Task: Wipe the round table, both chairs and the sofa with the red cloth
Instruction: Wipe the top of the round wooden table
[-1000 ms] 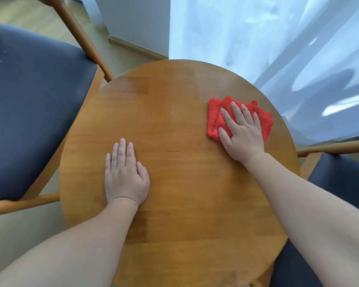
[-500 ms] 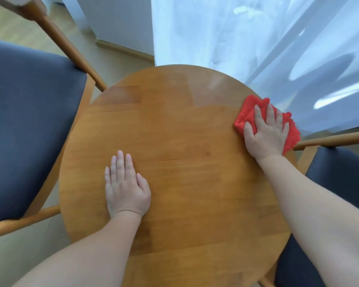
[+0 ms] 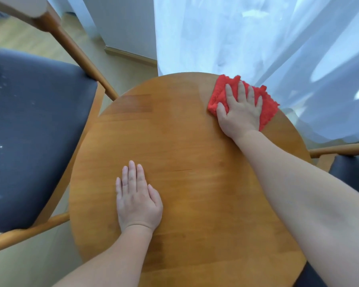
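The right hand [image 3: 239,112] lies flat, its fingers straight and spread wide, pressing down on the fluffy red cloth [image 3: 219,93]; the cloth shows beyond the fingertips, left of the thumb and right of the palm, so the hand covers its middle; the cloth sits at the far right edge of the round honey-brown wooden worktop [image 3: 195,146], just beside the sheer white curtain [image 3: 226,34]; the left hand [image 3: 138,200] rests palm down on bare wood at the near left, fingers straight and close together, holding nothing, well apart from the cloth; a wooden-framed chair with a dark grey padded seat [image 3: 35,131] stands to the left, white specks on its seat; part of a second dark-seated chair [image 3: 352,172] shows at the right.
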Available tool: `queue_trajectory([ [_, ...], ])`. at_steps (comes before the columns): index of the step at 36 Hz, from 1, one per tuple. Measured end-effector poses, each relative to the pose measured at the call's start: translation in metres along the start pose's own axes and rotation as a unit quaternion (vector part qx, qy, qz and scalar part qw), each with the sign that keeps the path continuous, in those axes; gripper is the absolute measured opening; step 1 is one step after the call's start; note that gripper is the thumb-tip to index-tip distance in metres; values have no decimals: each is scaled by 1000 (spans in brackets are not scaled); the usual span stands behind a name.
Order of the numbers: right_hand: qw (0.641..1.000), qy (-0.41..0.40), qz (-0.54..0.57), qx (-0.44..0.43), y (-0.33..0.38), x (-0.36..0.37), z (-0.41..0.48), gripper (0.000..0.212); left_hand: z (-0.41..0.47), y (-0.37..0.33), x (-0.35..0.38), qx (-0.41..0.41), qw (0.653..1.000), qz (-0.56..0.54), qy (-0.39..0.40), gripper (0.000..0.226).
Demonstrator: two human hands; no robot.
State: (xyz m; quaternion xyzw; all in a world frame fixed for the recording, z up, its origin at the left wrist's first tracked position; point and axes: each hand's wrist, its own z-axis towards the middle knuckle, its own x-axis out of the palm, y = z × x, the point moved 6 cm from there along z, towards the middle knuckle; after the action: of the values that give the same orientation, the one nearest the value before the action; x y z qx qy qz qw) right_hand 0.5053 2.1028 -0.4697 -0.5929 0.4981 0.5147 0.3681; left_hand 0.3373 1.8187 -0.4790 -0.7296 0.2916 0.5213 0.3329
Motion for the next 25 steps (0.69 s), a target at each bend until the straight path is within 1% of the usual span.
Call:
queue_trajectory([
  [5, 999, 7, -8, -53, 41, 2, 3, 64, -1, 1, 1, 1, 1000, 2, -2, 60],
  [12, 988, 20, -16, -152, 110, 8, 3, 63, -2, 0, 1, 2, 1000, 5, -8, 59],
  [15, 984, 17, -8, -176, 131, 6, 14, 63, -1, 1, 2, 2, 1000, 5, -11, 59],
  [19, 982, 13, -8, -188, 139, 5, 24, 62, 0, 3, 4, 4, 1000, 5, -16, 59],
  [25, 980, 13, -7, -200, 128, 5, 27, 61, -1, 3, 3, 4, 1000, 8, -17, 60],
])
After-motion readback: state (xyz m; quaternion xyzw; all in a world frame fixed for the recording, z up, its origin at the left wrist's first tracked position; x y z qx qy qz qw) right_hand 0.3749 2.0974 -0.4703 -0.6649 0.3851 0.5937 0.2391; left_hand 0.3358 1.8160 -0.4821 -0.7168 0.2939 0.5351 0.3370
